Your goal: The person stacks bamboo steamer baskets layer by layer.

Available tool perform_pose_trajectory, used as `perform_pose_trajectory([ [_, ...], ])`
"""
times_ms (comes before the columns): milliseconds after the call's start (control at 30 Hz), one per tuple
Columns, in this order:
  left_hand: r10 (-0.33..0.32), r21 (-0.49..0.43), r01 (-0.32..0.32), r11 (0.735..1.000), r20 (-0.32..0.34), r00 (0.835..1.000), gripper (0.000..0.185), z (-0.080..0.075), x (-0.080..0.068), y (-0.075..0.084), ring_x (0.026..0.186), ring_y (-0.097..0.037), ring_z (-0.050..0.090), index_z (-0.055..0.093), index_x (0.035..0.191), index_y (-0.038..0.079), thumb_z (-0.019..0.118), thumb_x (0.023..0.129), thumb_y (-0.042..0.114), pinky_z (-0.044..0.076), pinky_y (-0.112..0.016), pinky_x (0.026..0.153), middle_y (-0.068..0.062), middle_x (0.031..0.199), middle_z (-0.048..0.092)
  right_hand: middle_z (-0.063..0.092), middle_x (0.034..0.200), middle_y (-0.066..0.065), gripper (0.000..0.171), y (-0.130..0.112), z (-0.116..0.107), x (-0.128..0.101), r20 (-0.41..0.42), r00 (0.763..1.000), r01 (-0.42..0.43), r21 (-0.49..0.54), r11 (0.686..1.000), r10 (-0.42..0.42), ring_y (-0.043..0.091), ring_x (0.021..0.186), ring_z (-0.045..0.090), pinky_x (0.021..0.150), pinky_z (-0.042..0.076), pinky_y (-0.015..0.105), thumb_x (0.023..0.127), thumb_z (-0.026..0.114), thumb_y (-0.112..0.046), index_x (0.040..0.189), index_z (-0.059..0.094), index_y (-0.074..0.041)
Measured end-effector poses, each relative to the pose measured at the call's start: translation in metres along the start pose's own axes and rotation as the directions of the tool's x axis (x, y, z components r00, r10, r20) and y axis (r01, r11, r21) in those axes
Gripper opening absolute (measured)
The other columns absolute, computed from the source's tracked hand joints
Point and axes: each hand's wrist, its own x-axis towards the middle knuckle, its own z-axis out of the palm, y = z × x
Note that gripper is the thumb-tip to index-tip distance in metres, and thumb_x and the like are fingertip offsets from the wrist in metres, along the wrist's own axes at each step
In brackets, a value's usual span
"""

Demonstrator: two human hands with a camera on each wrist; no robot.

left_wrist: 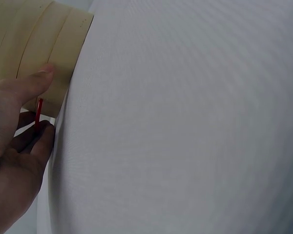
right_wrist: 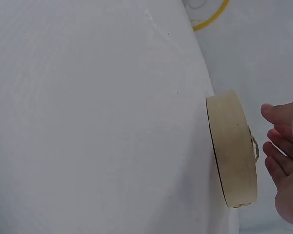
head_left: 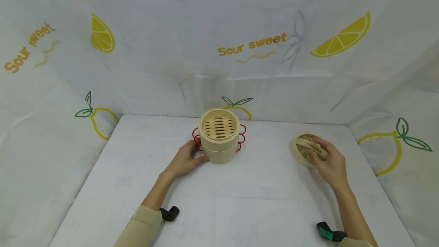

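Now | left hand grasping round bamboo steamer | right hand released over woven lid

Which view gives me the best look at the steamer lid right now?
Head view: the lid lies flat, top and handle visible under the right hand. Right wrist view shows only its side wall edge-on. Left wrist view misses it.

2 bare hands, beige sleeves, black strap on left wrist, green-black strap on right.
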Motion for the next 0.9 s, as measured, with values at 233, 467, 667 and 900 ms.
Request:
perform_pose_trajectory([
  [233,0.001,0.003,-0.001,1.000,-0.013,1.000,0.063,0.002,-0.002,-0.003,0.136,-0.033,0.067,0.058,0.146,-0.002,0.088,0.094,0.018,0.057,-0.044,0.121,-0.017,0.140,0.067,0.072,0.135,0.031,0.043,0.012,-0.002,0.000,0.031,0.999,-0.034,-0.081,0.996,0.036,0.004,0.129,0.069,0.101,0.034,-0.012,0.090,0.086,-0.002,0.130,0.071,0.005],
  [467,0.010,-0.002,-0.010,1.000,-0.014,1.000,0.062,0.002,-0.004,-0.002,0.132,-0.030,0.068,0.059,0.146,-0.001,0.087,0.094,0.018,0.056,-0.044,0.121,-0.015,0.136,0.068,0.071,0.133,0.035,0.036,0.023,0.000,0.002,0.038,0.999,-0.011,-0.036,0.999,0.012,-0.037,0.114,0.041,0.104,0.031,-0.013,0.094,0.083,-0.001,0.127,0.070,0.009],
  [667,0.011,0.001,-0.011,1.000,-0.012,1.000,0.062,0.002,-0.003,-0.002,0.133,-0.031,0.068,0.059,0.145,-0.002,0.087,0.094,0.017,0.057,-0.044,0.121,-0.016,0.138,0.068,0.070,0.134,0.035,0.035,0.026,0.001,0.002,0.045,0.999,-0.016,-0.017,1.000,0.017,-0.037,0.114,0.041,0.101,0.034,-0.013,0.095,0.081,0.000,0.126,0.069,0.011],
  [900,0.013,0.013,-0.012,1.000,-0.011,1.000,0.062,0.002,-0.001,-0.002,0.136,-0.032,0.067,0.058,0.146,-0.002,0.087,0.094,0.018,0.056,-0.045,0.121,-0.017,0.140,0.068,0.069,0.133,0.037,0.033,0.029,0.002,0.002,0.049,0.999,0.010,-0.016,1.000,-0.009,-0.037,0.117,0.039,0.103,0.032,-0.013,0.094,0.080,0.002,0.123,0.068,0.012],
])
